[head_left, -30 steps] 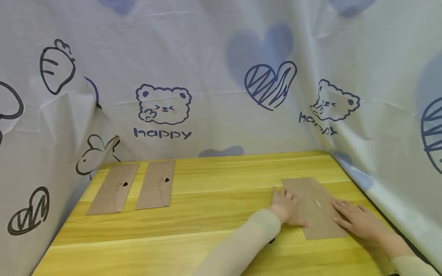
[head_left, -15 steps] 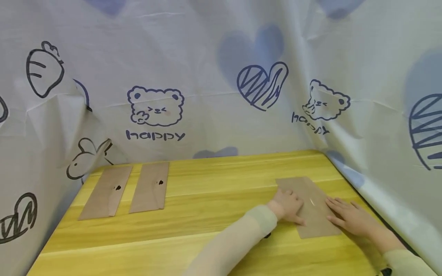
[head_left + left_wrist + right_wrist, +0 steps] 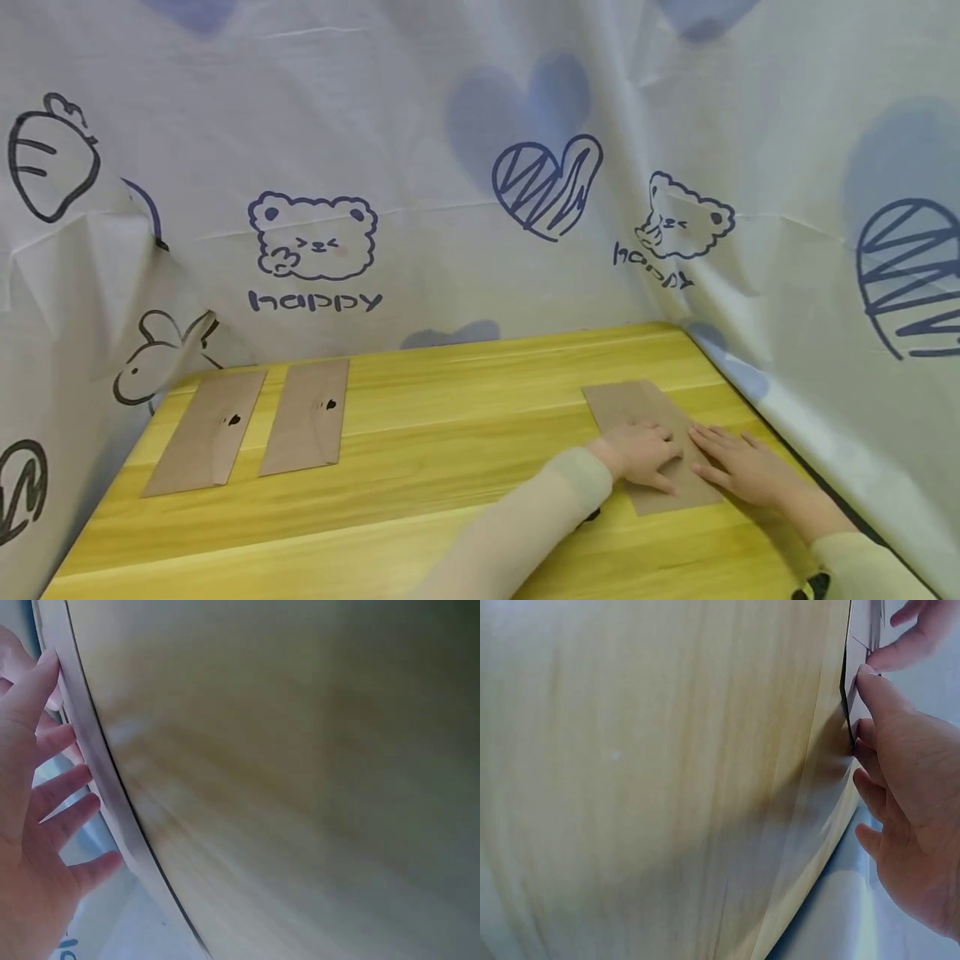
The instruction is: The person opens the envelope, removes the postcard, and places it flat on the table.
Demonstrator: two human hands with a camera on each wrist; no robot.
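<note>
A brown paper envelope lies flat on the right part of the table. My left hand rests across its middle, fingers pointing right. Along the envelope's right edge, my right hand lies with fingers extended, the fingertips touching the paper. Both hands are close together there. In the left wrist view, the left hand has its fingers spread against the envelope. The right wrist view shows the right hand touching the envelope's edge, with part of the left hand close by. Part of the envelope is hidden under the hands.
Two similar brown envelopes, each with a small black mark, lie side by side at the table's left. The yellow wood-grain table meets a white curtain with printed drawings at the back and sides.
My left hand has slid from the envelope's left edge rightward over its middle, nearer the right hand. The right hand stays at the right edge. The head view has turned slightly to the right.
</note>
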